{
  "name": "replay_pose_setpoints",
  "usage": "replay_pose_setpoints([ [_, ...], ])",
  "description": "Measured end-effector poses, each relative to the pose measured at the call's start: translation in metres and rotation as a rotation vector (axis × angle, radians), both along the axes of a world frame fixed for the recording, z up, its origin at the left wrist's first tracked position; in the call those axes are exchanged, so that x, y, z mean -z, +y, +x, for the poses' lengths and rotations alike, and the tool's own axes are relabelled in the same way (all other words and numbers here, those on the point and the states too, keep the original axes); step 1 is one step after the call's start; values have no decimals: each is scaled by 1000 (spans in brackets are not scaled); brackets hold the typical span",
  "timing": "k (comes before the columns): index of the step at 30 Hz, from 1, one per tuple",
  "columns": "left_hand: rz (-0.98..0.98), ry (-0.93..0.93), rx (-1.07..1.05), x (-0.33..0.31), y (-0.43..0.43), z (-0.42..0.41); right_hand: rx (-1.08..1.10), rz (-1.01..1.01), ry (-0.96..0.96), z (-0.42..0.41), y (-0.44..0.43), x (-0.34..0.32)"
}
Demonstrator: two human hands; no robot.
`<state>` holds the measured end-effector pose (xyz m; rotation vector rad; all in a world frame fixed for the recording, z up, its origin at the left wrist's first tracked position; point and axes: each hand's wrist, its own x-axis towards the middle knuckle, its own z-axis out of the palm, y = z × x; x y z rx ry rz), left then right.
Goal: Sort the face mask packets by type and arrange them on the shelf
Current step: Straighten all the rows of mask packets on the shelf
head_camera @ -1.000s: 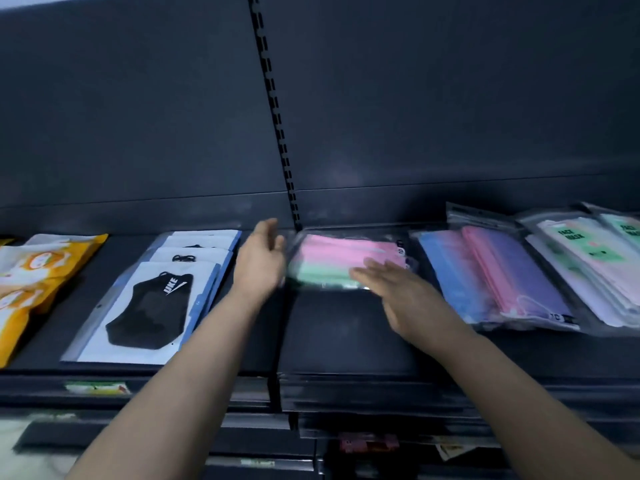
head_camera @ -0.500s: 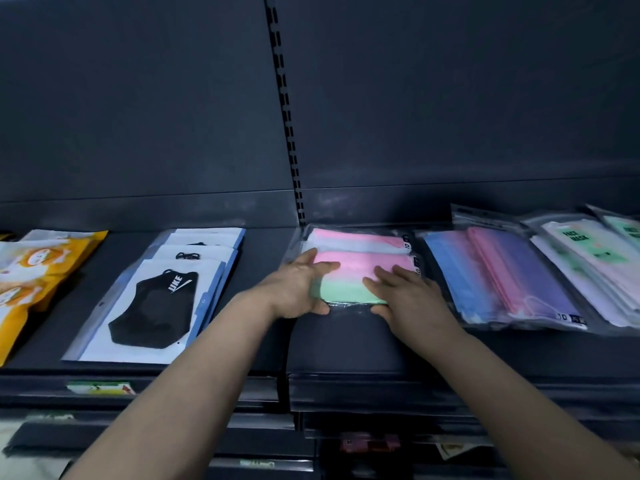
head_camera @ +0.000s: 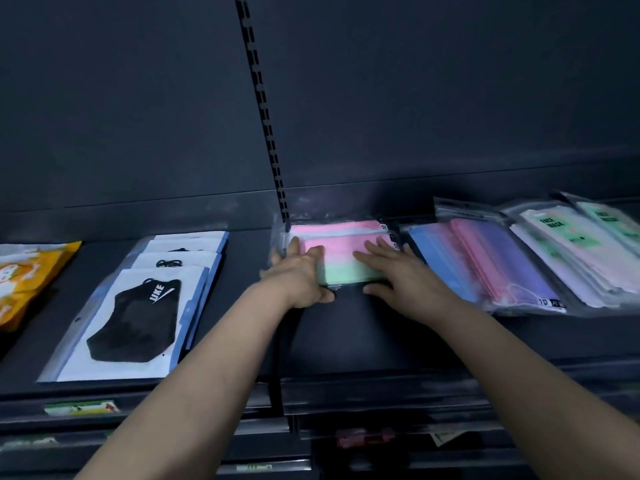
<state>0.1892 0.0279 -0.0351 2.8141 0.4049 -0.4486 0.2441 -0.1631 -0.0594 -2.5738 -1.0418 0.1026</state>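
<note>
The pink-and-green packet (head_camera: 346, 259) lies flat on the shelf (head_camera: 346, 344), close to the back, under both hands. The left hand (head_camera: 298, 275) covers its left end and the right hand (head_camera: 398, 271) its right, fingers straight and spread on top, thumbs along the near edge (neither hand closes round it). A second pink packet (head_camera: 337, 227) sits just behind, overlapped, against the back panel (head_camera: 415, 98). The blue-and-purple packets (head_camera: 491, 261) lie just beside it on the right, then the white-and-green packets (head_camera: 557, 251). To the left, past the slotted upright (head_camera: 265, 116) and a bare strip, lie the black-mask packets (head_camera: 131, 317) and the orange packets (head_camera: 27, 275). Bare shelf runs to the front edge.
</note>
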Motion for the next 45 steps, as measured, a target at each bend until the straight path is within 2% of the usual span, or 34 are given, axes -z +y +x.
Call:
replay_pose_setpoints([
  [3,-46,-157,90,-9,-25,13,167,92,-211,-4,-26,-8],
  [8,-257,-302,178,-4,-79,41,469,-187,-239,1,-87,0],
  [11,-277,-385,127,-3,-104,55,565,-275,-231,-5,-111,-2],
  [15,-361,-441,20,0,-120,71,581,-351,-233,-7,-128,-8],
  [17,-428,-462,-61,0,-126,75,603,-278,-274,-7,-136,-11],
  [19,-712,-500,-210,-4,-129,76,601,-107,-368,-8,-139,-11],
  [21,-1128,-482,-439,-16,-127,72,464,42,-522,-9,-136,-9],
  [22,-1275,-478,-539,-20,-120,68,364,100,-571,-10,-130,-7],
  [24,-1379,-567,-649,-25,-101,58,188,174,-564,-12,-117,-1],
  [27,-1188,-714,-750,-21,-64,30,40,245,-502,-17,-90,4],
  [29,-1134,-686,-769,-16,-36,8,-16,242,-488,-21,-71,5],
  [30,-1034,-649,-752,-11,-20,-5,-61,211,-462,-24,-62,5],
  [31,-785,-579,-670,-8,-6,-18,-110,156,-409,-27,-54,6],
  [33,-143,-403,-388,-3,12,-43,-158,56,-247,-34,-42,9],
  [34,-13,-378,-255,-3,14,-51,-140,22,-153,-37,-38,9],
  [36,-46,-352,-60,-3,15,-60,-93,-15,-103,-44,-29,8],
  [40,283,-207,211,-2,7,-57,-80,-67,-162,-51,-21,10],
  [43,162,-80,223,-2,7,-55,-67,-27,-149,-48,-19,15],
  [45,66,-65,199,-2,7,-50,-58,-12,-113,-43,-17,18],
])
